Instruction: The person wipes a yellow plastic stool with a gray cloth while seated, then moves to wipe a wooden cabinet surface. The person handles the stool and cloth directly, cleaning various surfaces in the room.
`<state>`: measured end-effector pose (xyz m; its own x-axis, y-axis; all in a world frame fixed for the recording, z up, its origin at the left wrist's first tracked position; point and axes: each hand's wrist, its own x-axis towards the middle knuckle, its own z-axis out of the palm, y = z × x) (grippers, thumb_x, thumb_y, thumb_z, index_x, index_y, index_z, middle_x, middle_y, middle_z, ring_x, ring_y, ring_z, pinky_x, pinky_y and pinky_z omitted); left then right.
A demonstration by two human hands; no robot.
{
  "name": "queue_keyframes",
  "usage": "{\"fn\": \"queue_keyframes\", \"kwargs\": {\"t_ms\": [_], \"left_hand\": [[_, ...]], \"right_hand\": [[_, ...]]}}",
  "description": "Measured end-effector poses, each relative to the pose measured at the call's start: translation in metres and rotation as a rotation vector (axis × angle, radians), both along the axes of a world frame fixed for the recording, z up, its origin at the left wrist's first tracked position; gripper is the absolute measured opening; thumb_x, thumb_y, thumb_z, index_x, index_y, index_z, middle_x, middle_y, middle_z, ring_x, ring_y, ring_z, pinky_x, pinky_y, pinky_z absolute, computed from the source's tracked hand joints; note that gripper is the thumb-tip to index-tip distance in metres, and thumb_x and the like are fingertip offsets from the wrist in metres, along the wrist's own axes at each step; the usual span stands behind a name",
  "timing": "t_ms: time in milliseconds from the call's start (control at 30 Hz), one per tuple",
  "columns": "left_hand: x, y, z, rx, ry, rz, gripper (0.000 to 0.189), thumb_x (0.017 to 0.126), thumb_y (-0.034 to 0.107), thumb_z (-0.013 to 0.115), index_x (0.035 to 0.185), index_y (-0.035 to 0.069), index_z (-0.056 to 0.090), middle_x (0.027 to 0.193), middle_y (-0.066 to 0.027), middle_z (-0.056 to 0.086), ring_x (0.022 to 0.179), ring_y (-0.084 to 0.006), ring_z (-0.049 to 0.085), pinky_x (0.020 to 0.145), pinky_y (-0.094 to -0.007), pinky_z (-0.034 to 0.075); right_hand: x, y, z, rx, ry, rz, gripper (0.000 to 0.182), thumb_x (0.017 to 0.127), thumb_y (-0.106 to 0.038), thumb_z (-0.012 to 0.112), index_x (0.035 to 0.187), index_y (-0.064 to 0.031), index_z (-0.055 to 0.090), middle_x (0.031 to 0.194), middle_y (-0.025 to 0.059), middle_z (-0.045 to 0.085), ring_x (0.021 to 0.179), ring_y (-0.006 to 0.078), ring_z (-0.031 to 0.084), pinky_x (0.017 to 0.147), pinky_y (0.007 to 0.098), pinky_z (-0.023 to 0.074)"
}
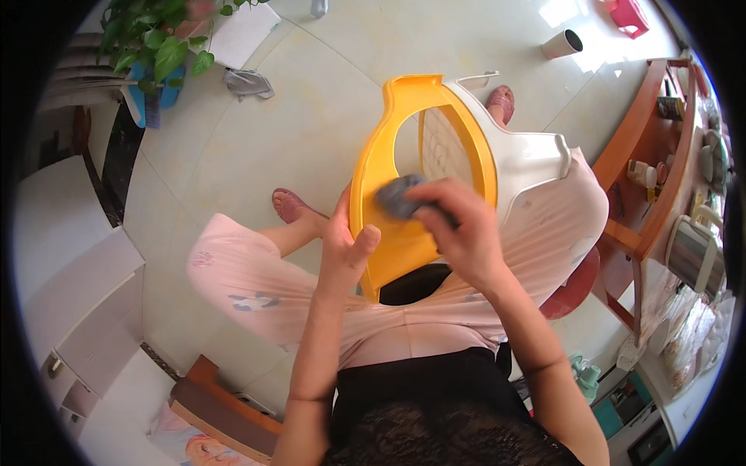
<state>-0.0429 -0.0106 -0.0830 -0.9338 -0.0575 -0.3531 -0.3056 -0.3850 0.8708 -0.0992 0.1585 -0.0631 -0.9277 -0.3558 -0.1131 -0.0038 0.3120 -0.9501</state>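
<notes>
A yellow and white plastic stool (pixel 371 175) lies tipped on its side between my knees, its yellow legs and arched opening facing up at me. My left hand (pixel 348 247) grips the yellow edge at the left, thumb on the near side and fingers partly hidden behind. In my right hand (pixel 466 227) is a bunched dark grey cloth (pixel 399 198), blurred, against the yellow panel just below the opening. The white part (pixel 527 154) of the stool rests by my right knee, with a white leg jutting to the right.
On the tiled floor ahead lie a grey rag (pixel 247 83) and a tipped, open-topped bin (pixel 561 45). A blue dustpan (pixel 137 96) and a leafy plant (pixel 169 46) are at the far left. A wooden shelf unit (pixel 635 233) with jars stands close on my right.
</notes>
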Motion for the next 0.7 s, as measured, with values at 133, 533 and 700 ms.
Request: {"fn": "queue_keyframes", "kwargs": {"t_ms": [133, 533, 700], "left_hand": [[0.0, 0.006, 0.004, -0.075, -0.003, -0.019, 0.095, 0.071, 0.045, 0.081, 0.139, -0.002, 0.033, 0.128, -0.0104, 0.051, 0.119, -0.0198, 0.05, 0.101, -0.032, 0.038], [0.016, 0.024, 0.03, -0.34, 0.021, -0.15, 0.082, 0.08, 0.016, 0.075, 0.144, -0.001, 0.026, 0.126, -0.018, 0.056, 0.114, -0.0252, 0.057, 0.096, -0.0339, 0.045], [0.015, 0.025, 0.032, -0.449, 0.038, -0.161, 0.077, 0.083, 0.011, 0.067, 0.144, 0.0, 0.021, 0.114, -0.0267, 0.059, 0.101, -0.0422, 0.062, 0.085, -0.0416, 0.051]], "right_hand": [[-0.004, 0.002, 0.027, -0.037, 0.045, -0.104, 0.036, 0.08, 0.001, 0.067, 0.115, -0.007, 0.066, 0.09, 0.0092, 0.059, 0.077, 0.018, 0.06, 0.065, 0.0292, 0.0491], [-0.057, -0.032, 0.005, 0.245, 0.322, -0.095, 0.015, 0.079, -0.005, 0.071, 0.093, -0.005, 0.073, 0.078, 0.0063, 0.06, 0.067, 0.0152, 0.059, 0.06, 0.0265, 0.0469], [-0.067, -0.031, -0.002, 0.26, 0.241, -0.102, 0.013, 0.08, -0.01, 0.071, 0.092, -0.0058, 0.072, 0.076, 0.0088, 0.058, 0.062, 0.0206, 0.057, 0.059, 0.0315, 0.0457]]}}
